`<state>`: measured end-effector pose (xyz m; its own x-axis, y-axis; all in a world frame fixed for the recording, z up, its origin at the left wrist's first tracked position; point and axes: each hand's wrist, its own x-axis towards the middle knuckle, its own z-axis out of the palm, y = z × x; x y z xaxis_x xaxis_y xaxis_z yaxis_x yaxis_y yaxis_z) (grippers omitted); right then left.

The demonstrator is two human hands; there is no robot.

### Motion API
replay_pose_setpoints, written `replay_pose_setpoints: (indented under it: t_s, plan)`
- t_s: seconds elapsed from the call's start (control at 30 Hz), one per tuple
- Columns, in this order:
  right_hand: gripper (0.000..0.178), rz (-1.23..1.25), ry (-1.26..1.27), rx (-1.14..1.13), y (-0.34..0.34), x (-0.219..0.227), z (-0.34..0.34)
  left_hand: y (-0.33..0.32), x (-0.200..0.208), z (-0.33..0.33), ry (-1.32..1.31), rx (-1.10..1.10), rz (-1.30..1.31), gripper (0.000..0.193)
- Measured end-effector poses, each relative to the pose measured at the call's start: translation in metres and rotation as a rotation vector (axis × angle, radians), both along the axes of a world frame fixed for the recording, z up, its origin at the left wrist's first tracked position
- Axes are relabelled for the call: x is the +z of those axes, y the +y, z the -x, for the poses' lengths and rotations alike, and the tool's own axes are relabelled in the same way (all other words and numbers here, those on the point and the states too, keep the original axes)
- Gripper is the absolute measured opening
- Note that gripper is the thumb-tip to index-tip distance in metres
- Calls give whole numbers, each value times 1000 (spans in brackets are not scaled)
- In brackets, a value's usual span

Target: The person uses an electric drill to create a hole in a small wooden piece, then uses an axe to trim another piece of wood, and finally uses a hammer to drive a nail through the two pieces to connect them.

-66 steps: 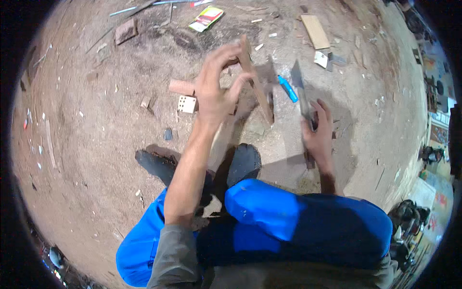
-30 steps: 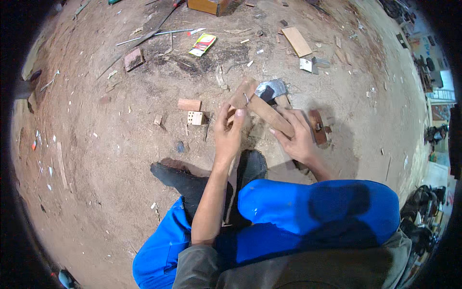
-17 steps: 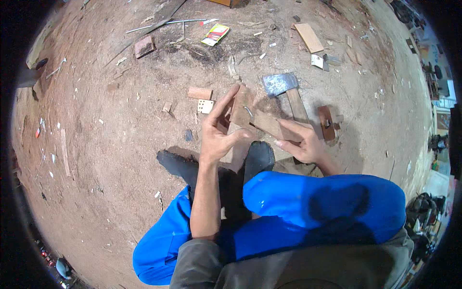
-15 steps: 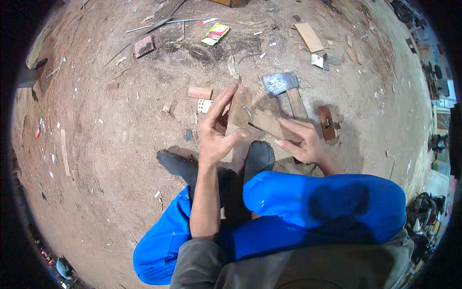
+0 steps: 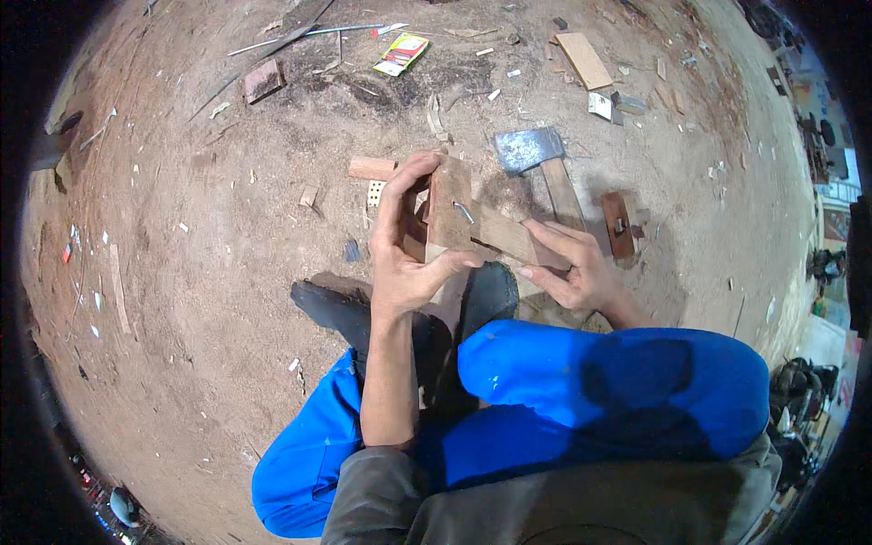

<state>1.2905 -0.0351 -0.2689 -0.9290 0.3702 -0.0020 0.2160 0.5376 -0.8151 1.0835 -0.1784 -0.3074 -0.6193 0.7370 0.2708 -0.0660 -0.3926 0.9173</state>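
Observation:
My left hand (image 5: 406, 241) is wrapped round a wooden block (image 5: 449, 211), thumb along its near end and fingers over its far end. A small bent piece of metal, like a nail, sticks out of the block's face. A flat wooden piece (image 5: 502, 234) meets the block's right side, with a dark slit near the joint; whether the two are fixed together, I cannot tell. My right hand (image 5: 576, 263) pinches the flat piece's right end between thumb and fingers. Just beyond the hands, a hatchet (image 5: 530, 150) lies on the ground, its wooden handle toward my right hand.
Right of the hatchet lies a small reddish-brown wooden tool (image 5: 619, 224), perhaps a plane. A wood offcut (image 5: 372, 169) and a dotted white piece (image 5: 375, 193) lie beyond my left hand. Farther off are a board (image 5: 583, 60), a brick-like block (image 5: 263, 82) and a bright packet (image 5: 401, 54).
The wooden block has turned slightly in my left hand, its edge now more upright. Both hands keep their hold, with only small shifts.

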Motion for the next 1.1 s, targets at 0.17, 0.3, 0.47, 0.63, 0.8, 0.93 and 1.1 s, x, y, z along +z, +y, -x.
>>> replay_pose_setpoints:
  t_s: [0.17,0.3,0.47,0.63,0.8,0.93,1.1]
  plan:
    - [62,-2,-9,-19,3,-1,0,-1,0,-3,-20,-8,34,105]
    - [61,10,23,13,5,-2,0,-1,-5,2,-100,-111,8,104]
    - [60,0,-6,-13,3,-2,0,0,-7,3,-21,-85,18,102]
    - [59,0,-9,-26,3,-3,0,-1,-7,-1,-24,-47,34,103]
    - [59,79,-16,1,0,-6,-1,-3,-13,5,-102,-118,11,105]
    - [60,48,15,-13,-1,-8,-2,-3,-10,3,-54,-69,56,105]
    - [62,-65,-44,-59,1,-11,-2,0,-6,-3,81,32,83,105]
